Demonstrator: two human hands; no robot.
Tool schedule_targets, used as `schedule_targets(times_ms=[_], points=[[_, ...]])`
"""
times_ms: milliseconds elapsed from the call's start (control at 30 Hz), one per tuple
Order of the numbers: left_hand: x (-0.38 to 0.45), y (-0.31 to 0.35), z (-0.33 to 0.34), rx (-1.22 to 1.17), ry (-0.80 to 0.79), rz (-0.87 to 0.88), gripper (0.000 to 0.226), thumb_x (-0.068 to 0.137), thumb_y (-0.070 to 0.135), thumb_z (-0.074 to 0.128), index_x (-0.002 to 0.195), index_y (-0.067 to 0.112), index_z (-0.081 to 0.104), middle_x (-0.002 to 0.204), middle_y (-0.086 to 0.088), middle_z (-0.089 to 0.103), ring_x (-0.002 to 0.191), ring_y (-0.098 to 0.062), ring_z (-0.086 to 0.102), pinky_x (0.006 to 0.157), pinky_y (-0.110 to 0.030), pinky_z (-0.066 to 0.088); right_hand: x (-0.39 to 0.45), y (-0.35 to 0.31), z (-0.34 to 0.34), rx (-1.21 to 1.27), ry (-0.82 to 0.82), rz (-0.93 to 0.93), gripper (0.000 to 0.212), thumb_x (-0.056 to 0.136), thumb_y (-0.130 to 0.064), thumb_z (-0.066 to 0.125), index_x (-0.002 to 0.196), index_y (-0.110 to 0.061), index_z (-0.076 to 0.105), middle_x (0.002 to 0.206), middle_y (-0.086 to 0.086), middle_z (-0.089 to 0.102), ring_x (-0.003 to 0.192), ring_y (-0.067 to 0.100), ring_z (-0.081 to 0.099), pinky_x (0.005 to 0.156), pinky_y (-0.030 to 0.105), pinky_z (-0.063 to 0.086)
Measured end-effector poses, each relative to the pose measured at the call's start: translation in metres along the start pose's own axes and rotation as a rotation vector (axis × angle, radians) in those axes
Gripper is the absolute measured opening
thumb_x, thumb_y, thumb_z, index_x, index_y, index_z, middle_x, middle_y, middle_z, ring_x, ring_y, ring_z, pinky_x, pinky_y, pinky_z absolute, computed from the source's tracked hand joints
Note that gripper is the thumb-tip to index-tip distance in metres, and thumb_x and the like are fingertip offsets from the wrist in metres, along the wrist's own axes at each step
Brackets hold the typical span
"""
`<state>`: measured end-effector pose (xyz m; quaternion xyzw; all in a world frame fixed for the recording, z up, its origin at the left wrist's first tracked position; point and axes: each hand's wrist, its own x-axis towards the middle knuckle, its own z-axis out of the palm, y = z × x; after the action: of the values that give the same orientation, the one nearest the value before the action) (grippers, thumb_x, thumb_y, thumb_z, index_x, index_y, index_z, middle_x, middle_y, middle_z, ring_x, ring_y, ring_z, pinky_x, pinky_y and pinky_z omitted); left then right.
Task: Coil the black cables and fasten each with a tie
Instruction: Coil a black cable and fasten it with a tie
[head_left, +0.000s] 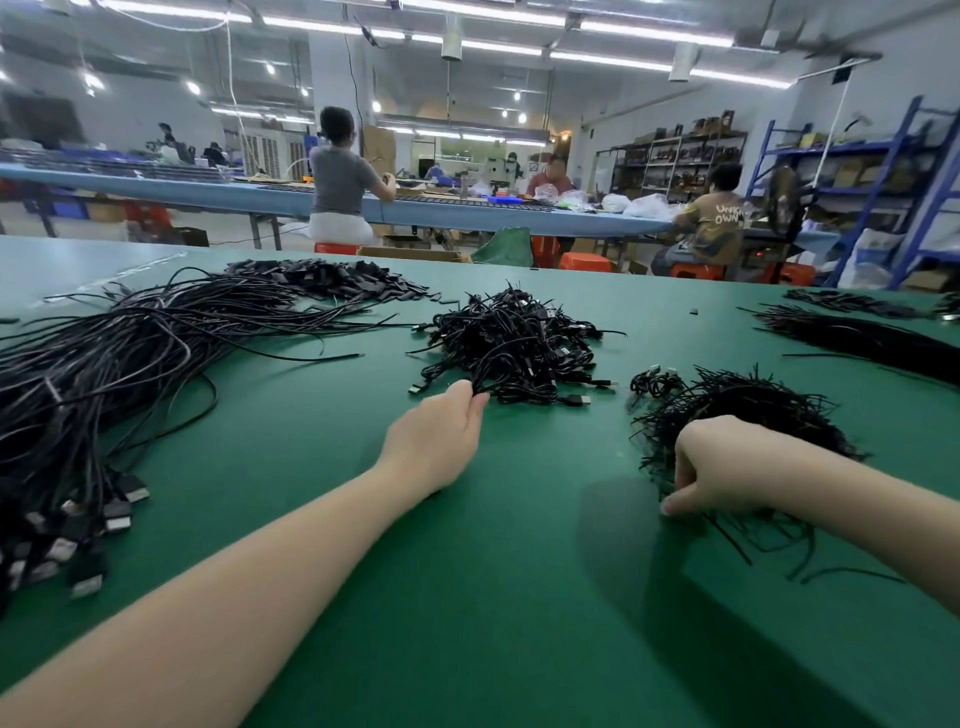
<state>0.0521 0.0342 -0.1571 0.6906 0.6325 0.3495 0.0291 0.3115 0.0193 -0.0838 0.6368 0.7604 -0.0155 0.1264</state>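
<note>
A big sheaf of loose black cables with flat plugs lies at the left of the green table. In the middle sits a heap of coiled, tied cables. My left hand reaches to the near edge of that heap and its fingertips pinch a coiled cable there. At the right lies a pile of thin black ties. My right hand rests on the near side of this pile, fingers curled, pinching at ties with thumb and fingertips.
More black bundles lie at the far right and a heap of small black parts at the back. Beyond the table edge, people sit on orange stools at a long blue bench. Blue shelving stands at the right.
</note>
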Motion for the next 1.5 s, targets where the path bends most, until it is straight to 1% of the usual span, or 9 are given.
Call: schedule_targets(times_ms=[233, 400, 567, 667, 800, 900, 1033, 1200, 1500], points=[[0.001, -0.017, -0.009, -0.096, 0.018, -0.063, 0.038, 0.103, 0.040, 0.029, 0.071, 0.019, 0.029, 0.067, -0.003, 0.046, 0.062, -0.023, 0.043, 0.056, -0.036, 0.030, 0.005, 0.012, -0.001, 0.267, -0.129, 0.046, 0.012, 0.084, -0.030, 0.072, 0.078, -0.020, 0.071, 0.062, 0.001, 0.065, 0.040, 0.011, 0.051, 0.040, 0.020, 0.041], [0.000, -0.011, -0.005, -0.080, -0.022, -0.007, 0.038, 0.103, 0.040, 0.029, 0.070, 0.020, 0.028, 0.063, -0.001, 0.045, 0.058, -0.022, 0.043, 0.054, -0.036, 0.031, 0.003, 0.010, -0.002, 0.222, -0.110, 0.013, 0.013, 0.082, -0.034, 0.073, 0.079, -0.021, 0.071, 0.068, 0.002, 0.069, 0.042, 0.010, 0.054, 0.038, 0.019, 0.041], [-0.001, -0.011, -0.006, -0.094, -0.034, -0.011, 0.038, 0.103, 0.039, 0.029, 0.071, 0.019, 0.029, 0.065, -0.002, 0.046, 0.061, -0.023, 0.044, 0.057, -0.036, 0.035, 0.002, 0.008, 0.000, 0.412, -0.215, 0.071, 0.015, 0.086, -0.025, 0.071, 0.083, -0.010, 0.068, 0.037, -0.004, 0.050, 0.026, 0.009, 0.037, 0.035, 0.013, 0.027], [-0.001, -0.010, -0.006, -0.095, -0.050, -0.013, 0.038, 0.103, 0.040, 0.029, 0.071, 0.018, 0.031, 0.066, -0.002, 0.047, 0.063, -0.025, 0.046, 0.059, -0.038, 0.038, -0.002, 0.004, 0.002, 0.369, -0.223, 0.000, 0.021, 0.091, -0.026, 0.064, 0.081, -0.009, 0.065, 0.046, 0.001, 0.053, 0.035, 0.015, 0.040, 0.036, 0.019, 0.032], [0.002, -0.013, -0.008, -0.181, -0.085, -0.046, 0.039, 0.102, 0.039, 0.032, 0.079, 0.010, 0.042, 0.077, -0.011, 0.057, 0.069, -0.029, 0.050, 0.069, -0.043, 0.044, 0.003, -0.028, 0.007, 0.497, 0.136, -0.261, 0.016, 0.094, -0.024, 0.057, 0.082, -0.015, 0.062, 0.072, 0.001, 0.069, 0.053, 0.011, 0.063, 0.046, 0.022, 0.048], [0.004, -0.016, -0.008, -0.236, -0.106, -0.083, 0.038, 0.102, 0.039, 0.034, 0.087, 0.009, 0.051, 0.079, -0.009, 0.058, 0.069, -0.025, 0.050, 0.074, -0.045, 0.046, 0.016, -0.069, 0.007, 0.869, 0.487, -0.391, 0.005, 0.091, -0.013, 0.062, 0.095, -0.014, 0.067, 0.072, -0.006, 0.067, 0.054, 0.006, 0.064, 0.053, 0.014, 0.051], [0.006, -0.017, -0.007, -0.292, -0.093, -0.090, 0.038, 0.101, 0.036, 0.039, 0.088, 0.002, 0.048, 0.072, -0.008, 0.050, 0.066, -0.022, 0.044, 0.073, -0.048, 0.045, 0.038, -0.117, 0.006, 0.906, 0.854, -0.483, 0.010, 0.090, -0.016, 0.066, 0.097, -0.016, 0.073, 0.077, -0.018, 0.063, 0.066, -0.002, 0.058, 0.067, 0.010, 0.044], [0.008, -0.019, -0.006, -0.265, -0.075, -0.010, 0.035, 0.101, 0.033, 0.039, 0.089, 0.001, 0.045, 0.077, -0.016, 0.054, 0.068, -0.027, 0.048, 0.068, -0.047, 0.043, 0.057, -0.137, 0.025, 0.880, 1.022, -0.612, 0.008, 0.089, -0.010, 0.064, 0.095, -0.012, 0.070, 0.083, -0.003, 0.070, 0.074, 0.015, 0.062, 0.069, 0.033, 0.052], [0.007, -0.017, 0.000, -0.044, -0.051, 0.095, 0.028, 0.102, 0.030, 0.036, 0.102, 0.005, 0.048, 0.089, -0.016, 0.064, 0.079, -0.036, 0.058, 0.067, -0.044, 0.046, 0.060, -0.133, 0.035, 0.987, 1.024, -0.635, 0.006, 0.088, -0.011, 0.065, 0.094, -0.013, 0.068, 0.081, -0.012, 0.067, 0.079, 0.004, 0.064, 0.071, 0.025, 0.053]])
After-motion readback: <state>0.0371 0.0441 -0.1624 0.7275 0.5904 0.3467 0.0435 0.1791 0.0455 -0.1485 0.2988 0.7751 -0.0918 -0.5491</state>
